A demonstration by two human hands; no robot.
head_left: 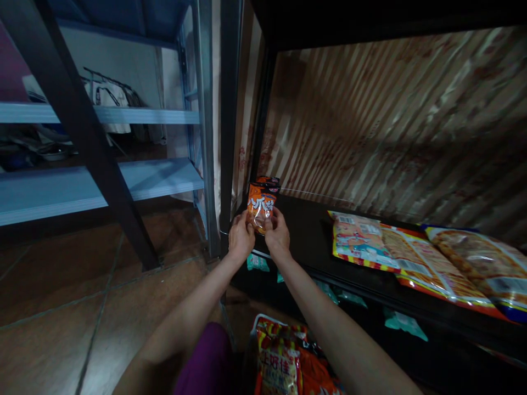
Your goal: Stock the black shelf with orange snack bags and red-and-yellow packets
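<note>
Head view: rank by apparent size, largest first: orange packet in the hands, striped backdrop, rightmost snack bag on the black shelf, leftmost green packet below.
1. Striped backdrop
2. Rightmost snack bag, cut off by the frame edge
3. Orange packet
4. Leftmost green packet

The snack packet (pixel 261 205) at the centre is orange, with a black top and white letters. At four o'clock, the shelf (pixel 308 230) is black; at two, the wall covering (pixel 370 120) has brown and cream stripes with reddish flowers. The rack (pixel 148 115) at ten is pale blue, the floor tiles (pixel 132 299) at eight are brown, and the cloth (pixel 209 354) at seven is purple.
</note>
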